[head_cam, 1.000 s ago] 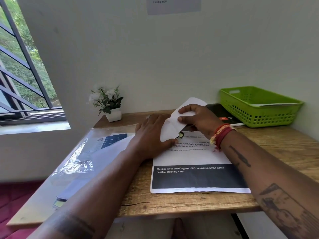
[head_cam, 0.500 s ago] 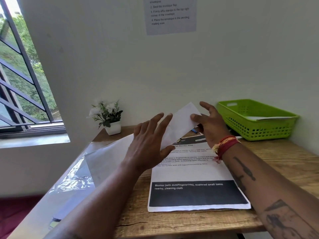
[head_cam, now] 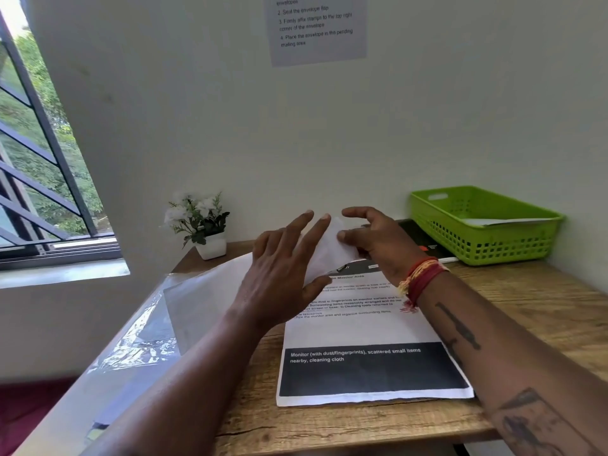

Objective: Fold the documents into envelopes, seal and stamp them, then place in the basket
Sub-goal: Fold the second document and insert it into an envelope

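- Envelope (head_cam: 324, 255): raised off the desk (head_cam: 543, 301), tilted, held over the far end of the document (head_cam: 362, 327). One second ago it lay pressed flat under both hands; it has since been lifted clear.
- Right hand (head_cam: 378, 241): thumb and a finger pinch the envelope's right edge; the remaining fingers are spread and partly curled above it. This hand bears the envelope.
- Left hand (head_cam: 283, 274): fingers straight and fanned, thumb out, lying against the envelope's near face. It grips nothing; half a second ago it stood in much the same pose.
- Document: flat on the desk, unfolded, dark band nearest the person. Position unchanged.
- Basket (head_cam: 483, 225): at the far right against the wall, with what appears to be one white envelope already inside, well apart from the hands.
- Plastic sleeve (head_cam: 138, 330) with paper lies at the left edge; plant (head_cam: 200, 222) stands by the wall.
- Assessment: the lift suggests the envelope is being opened or readied. Folding of this sheet is not yet begun; sealing, stamping and basket placement remain outstanding.
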The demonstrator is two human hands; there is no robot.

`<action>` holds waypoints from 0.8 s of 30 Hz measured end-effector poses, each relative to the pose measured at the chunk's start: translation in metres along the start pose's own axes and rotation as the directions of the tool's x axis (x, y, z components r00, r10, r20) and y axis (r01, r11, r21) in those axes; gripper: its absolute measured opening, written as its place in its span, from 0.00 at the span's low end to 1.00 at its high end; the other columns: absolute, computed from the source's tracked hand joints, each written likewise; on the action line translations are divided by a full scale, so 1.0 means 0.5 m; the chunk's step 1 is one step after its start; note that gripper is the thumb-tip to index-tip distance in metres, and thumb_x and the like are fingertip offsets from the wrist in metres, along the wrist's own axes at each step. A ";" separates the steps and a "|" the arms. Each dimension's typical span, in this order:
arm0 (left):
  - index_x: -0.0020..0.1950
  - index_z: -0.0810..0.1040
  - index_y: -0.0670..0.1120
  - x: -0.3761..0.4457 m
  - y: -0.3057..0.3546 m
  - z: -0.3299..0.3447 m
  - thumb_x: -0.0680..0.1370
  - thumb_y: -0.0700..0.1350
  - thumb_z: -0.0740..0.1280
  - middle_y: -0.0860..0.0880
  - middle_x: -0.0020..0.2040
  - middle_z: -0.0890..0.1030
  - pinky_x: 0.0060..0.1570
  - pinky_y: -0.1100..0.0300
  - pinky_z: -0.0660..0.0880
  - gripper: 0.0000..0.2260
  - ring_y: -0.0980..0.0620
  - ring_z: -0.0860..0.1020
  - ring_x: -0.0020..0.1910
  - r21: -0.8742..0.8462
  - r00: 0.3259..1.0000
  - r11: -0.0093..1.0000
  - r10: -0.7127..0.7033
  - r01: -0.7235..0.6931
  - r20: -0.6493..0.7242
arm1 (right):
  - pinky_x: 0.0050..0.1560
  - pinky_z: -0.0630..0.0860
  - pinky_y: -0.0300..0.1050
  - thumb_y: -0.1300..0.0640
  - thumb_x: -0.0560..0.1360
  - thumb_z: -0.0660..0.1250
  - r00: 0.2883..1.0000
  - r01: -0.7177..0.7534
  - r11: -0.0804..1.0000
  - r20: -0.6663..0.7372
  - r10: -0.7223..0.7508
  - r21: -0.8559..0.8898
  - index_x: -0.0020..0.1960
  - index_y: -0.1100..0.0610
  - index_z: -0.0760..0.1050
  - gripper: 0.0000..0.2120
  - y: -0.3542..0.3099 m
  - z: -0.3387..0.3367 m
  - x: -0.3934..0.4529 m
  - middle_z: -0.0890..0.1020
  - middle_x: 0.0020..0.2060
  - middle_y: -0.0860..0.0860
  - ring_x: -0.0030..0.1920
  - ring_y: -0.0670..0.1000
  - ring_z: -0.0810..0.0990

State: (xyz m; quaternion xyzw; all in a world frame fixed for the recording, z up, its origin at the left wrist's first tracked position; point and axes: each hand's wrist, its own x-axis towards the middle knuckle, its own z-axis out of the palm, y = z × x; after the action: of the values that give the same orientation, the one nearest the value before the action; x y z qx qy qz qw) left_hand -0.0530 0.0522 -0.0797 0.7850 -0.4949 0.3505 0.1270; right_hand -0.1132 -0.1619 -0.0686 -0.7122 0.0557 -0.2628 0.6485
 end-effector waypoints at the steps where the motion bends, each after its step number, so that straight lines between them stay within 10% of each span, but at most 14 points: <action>1: 0.83 0.49 0.54 0.001 0.002 0.000 0.76 0.63 0.67 0.48 0.82 0.55 0.72 0.49 0.60 0.42 0.45 0.65 0.74 0.006 1.000 1.000 0.016 -0.016 -0.004 | 0.55 0.82 0.55 0.53 0.66 0.78 1.000 0.005 0.999 0.029 -0.004 -0.040 0.63 0.46 0.77 0.26 0.000 0.006 -0.004 0.85 0.49 0.56 0.51 0.59 0.85; 12: 0.83 0.52 0.53 -0.004 0.013 0.001 0.76 0.60 0.69 0.48 0.82 0.55 0.72 0.48 0.60 0.41 0.46 0.66 0.72 0.011 0.998 0.998 0.066 -0.066 -0.013 | 0.64 0.77 0.57 0.45 0.63 0.80 0.990 0.060 0.985 0.137 -0.038 -0.161 0.71 0.42 0.70 0.39 -0.013 0.005 -0.021 0.87 0.50 0.55 0.55 0.55 0.85; 18: 0.82 0.52 0.54 -0.004 0.026 0.006 0.75 0.59 0.68 0.48 0.81 0.57 0.71 0.49 0.62 0.40 0.46 0.70 0.68 -0.002 0.996 0.996 0.093 -0.093 -0.006 | 0.43 0.77 0.50 0.66 0.75 0.69 0.972 0.153 0.954 0.216 -0.097 -0.259 0.69 0.40 0.70 0.30 0.002 0.044 -0.029 0.82 0.41 0.66 0.40 0.52 0.79; 21: 0.82 0.51 0.55 -0.005 0.027 0.012 0.75 0.59 0.68 0.49 0.82 0.55 0.72 0.48 0.61 0.40 0.47 0.69 0.71 -0.029 0.996 0.996 0.090 -0.089 0.011 | 0.38 0.75 0.40 0.64 0.75 0.70 0.975 0.182 0.921 0.184 -0.124 -0.345 0.71 0.46 0.69 0.28 0.002 0.045 -0.035 0.82 0.32 0.49 0.34 0.44 0.78; 24: 0.82 0.54 0.56 -0.009 0.019 0.019 0.76 0.65 0.65 0.51 0.82 0.54 0.72 0.47 0.61 0.38 0.49 0.64 0.75 -0.069 1.000 0.998 -0.007 0.008 0.020 | 0.41 0.77 0.41 0.54 0.73 0.74 0.993 0.114 0.909 0.054 -0.100 -0.401 0.69 0.45 0.72 0.26 0.002 0.030 -0.027 0.84 0.38 0.54 0.37 0.47 0.81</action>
State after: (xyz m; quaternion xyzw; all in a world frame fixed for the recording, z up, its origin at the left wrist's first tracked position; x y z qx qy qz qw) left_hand -0.0584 0.0458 -0.0910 0.7853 -0.5051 0.3248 0.1506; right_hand -0.1176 -0.1428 -0.0736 -0.8368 0.0591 -0.2691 0.4731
